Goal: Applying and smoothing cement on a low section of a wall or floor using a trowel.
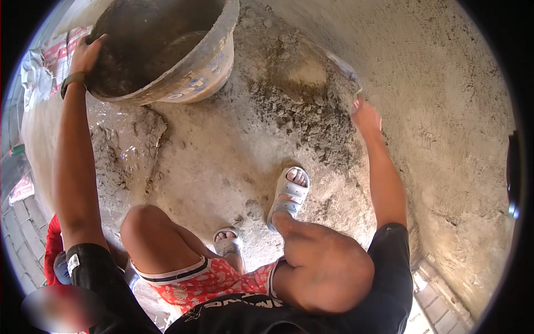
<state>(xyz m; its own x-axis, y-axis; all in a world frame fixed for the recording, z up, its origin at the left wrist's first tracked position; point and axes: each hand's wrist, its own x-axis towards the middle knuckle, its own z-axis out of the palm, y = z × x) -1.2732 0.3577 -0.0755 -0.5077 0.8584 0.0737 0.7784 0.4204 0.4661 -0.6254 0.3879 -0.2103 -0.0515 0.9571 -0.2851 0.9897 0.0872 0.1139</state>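
Mortar-smeared grey floor [194, 161], centre: the left hand [87, 55] grips the rim of a wide, round, grey tub [214, 65], upper left; the right hand [367, 117], nearer the dark, crumbly mortar [303, 117] on its left, clasps a slim, trowel-like metal tool [347, 69] slanting up-left.

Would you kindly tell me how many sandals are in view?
2: one pale sandal near the picture's centre; the other sandal lower and to its left, partly hidden.

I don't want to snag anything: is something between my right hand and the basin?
Besides the tool in your right hand, only loose grey mortar, low on the ground between hand and basin; nothing visible stands upright there.
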